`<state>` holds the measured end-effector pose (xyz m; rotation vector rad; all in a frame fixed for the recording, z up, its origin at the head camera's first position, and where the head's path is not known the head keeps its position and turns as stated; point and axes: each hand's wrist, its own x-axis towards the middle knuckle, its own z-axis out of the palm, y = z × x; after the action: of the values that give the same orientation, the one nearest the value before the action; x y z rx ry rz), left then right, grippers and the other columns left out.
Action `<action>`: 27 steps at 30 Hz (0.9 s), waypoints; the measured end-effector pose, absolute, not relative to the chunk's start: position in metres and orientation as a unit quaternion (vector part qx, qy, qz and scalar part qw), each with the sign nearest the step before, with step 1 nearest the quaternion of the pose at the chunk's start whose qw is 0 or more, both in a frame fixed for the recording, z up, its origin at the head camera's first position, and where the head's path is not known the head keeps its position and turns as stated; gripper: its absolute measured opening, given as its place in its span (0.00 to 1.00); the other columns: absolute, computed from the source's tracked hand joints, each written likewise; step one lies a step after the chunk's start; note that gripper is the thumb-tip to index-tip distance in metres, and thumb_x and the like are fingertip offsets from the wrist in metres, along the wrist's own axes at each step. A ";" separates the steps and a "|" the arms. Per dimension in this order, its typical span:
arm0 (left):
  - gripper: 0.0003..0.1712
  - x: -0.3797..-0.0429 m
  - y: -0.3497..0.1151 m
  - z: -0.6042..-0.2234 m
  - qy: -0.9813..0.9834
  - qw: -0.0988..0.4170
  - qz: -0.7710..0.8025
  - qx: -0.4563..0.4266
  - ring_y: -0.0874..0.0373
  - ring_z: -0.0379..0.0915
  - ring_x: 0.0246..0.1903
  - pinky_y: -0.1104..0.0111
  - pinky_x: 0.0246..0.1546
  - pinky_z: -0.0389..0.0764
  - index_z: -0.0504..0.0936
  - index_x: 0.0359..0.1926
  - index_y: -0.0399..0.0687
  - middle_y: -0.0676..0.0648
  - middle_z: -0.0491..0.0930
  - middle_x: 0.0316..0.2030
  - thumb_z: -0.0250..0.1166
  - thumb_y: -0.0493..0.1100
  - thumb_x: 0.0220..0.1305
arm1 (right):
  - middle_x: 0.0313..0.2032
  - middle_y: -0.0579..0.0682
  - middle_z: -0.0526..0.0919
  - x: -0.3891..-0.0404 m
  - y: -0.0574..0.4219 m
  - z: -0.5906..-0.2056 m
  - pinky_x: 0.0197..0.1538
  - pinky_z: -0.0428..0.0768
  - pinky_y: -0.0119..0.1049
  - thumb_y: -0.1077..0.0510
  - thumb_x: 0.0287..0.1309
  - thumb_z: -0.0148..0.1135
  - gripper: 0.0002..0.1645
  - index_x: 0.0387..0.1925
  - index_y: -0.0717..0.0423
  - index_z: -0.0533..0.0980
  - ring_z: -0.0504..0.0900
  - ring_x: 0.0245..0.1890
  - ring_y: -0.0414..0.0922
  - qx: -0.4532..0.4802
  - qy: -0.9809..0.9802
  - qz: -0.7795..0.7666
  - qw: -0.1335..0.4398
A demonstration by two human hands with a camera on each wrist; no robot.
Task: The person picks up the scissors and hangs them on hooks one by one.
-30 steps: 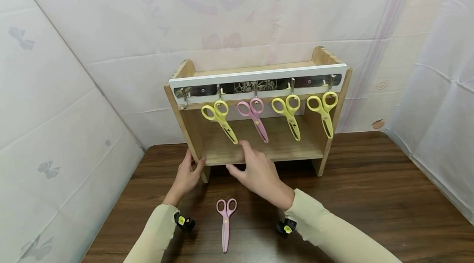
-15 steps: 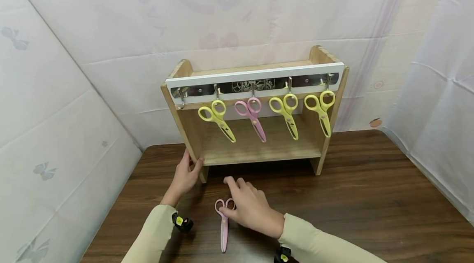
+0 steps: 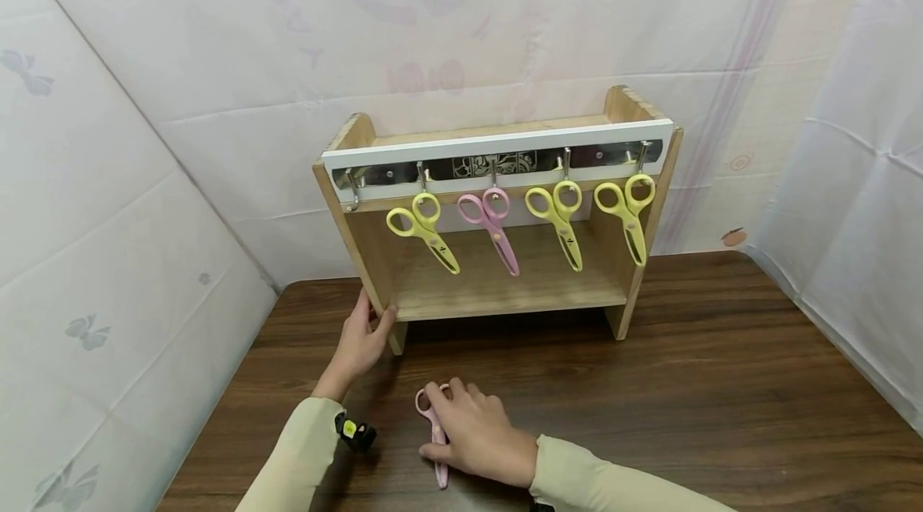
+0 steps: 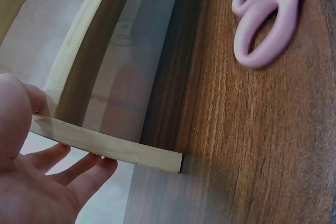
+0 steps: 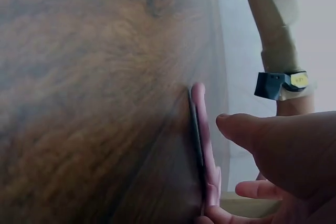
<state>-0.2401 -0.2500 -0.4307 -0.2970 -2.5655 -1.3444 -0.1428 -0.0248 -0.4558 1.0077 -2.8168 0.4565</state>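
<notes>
My left hand (image 3: 359,345) grips the lower left side of a small wooden shelf (image 3: 505,300). In the left wrist view, its thumb lies on one side of the side panel (image 4: 113,142) and its fingers on the other. On the table in front, my right hand (image 3: 476,432) is over pink scissors (image 3: 437,430), partly covering them. The right wrist view shows fingertips touching the scissors (image 5: 206,140) near the handles, while the thumb (image 5: 239,129) stands apart. Both finger loops of the scissors' handle (image 4: 286,24) appear in the left wrist view.
A white rail (image 3: 425,147) with metal hooks runs across the shelf's front. Three yellow scissors (image 3: 562,223) and one pink pair (image 3: 496,233) hang there; the leftmost hook (image 3: 352,191) holds nothing. Patterned cloth (image 3: 252,95) surrounds the dark wooden table (image 3: 721,368).
My right hand has come down from the shelf's front to the pink scissors lying on the table. My left hand has kept its grip on the shelf's side.
</notes>
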 end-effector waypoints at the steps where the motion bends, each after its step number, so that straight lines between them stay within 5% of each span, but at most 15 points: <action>1: 0.33 -0.241 -0.250 -0.431 -0.875 0.115 -0.459 -0.101 0.31 0.70 0.64 0.42 0.54 0.81 0.53 0.78 0.43 0.29 0.68 0.67 0.55 0.43 0.80 | 0.36 0.46 0.78 -0.142 -0.025 -0.456 0.17 0.70 0.33 0.31 0.51 0.76 0.36 0.53 0.43 0.72 0.75 0.27 0.41 0.335 -0.929 0.147 0.062; 9: 0.34 -0.241 -0.248 -0.430 -0.874 0.110 -0.465 -0.093 0.31 0.70 0.64 0.42 0.54 0.81 0.54 0.78 0.43 0.28 0.69 0.66 0.56 0.41 0.79 | 0.35 0.46 0.77 -0.138 -0.023 -0.459 0.16 0.68 0.33 0.35 0.49 0.80 0.32 0.49 0.44 0.77 0.75 0.29 0.42 0.335 -0.932 0.117 0.070; 19: 0.34 -0.241 -0.249 -0.429 -0.873 0.110 -0.466 -0.095 0.30 0.69 0.65 0.42 0.55 0.80 0.54 0.78 0.43 0.28 0.68 0.67 0.56 0.41 0.79 | 0.31 0.43 0.77 -0.138 -0.016 -0.454 0.17 0.70 0.35 0.53 0.54 0.78 0.12 0.38 0.40 0.82 0.76 0.28 0.43 0.349 -0.927 0.122 0.058; 27: 0.34 -0.241 -0.249 -0.430 -0.874 0.109 -0.463 -0.094 0.31 0.69 0.65 0.42 0.55 0.80 0.54 0.78 0.44 0.28 0.68 0.67 0.56 0.40 0.79 | 0.30 0.43 0.78 -0.139 -0.016 -0.456 0.18 0.71 0.36 0.54 0.55 0.77 0.11 0.37 0.39 0.82 0.78 0.28 0.43 0.345 -0.929 0.123 0.050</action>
<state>-0.2408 -0.2492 -0.4301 -0.2775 -2.5719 -1.3622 -0.1387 -0.0163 -0.4557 1.0517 -2.8283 0.3755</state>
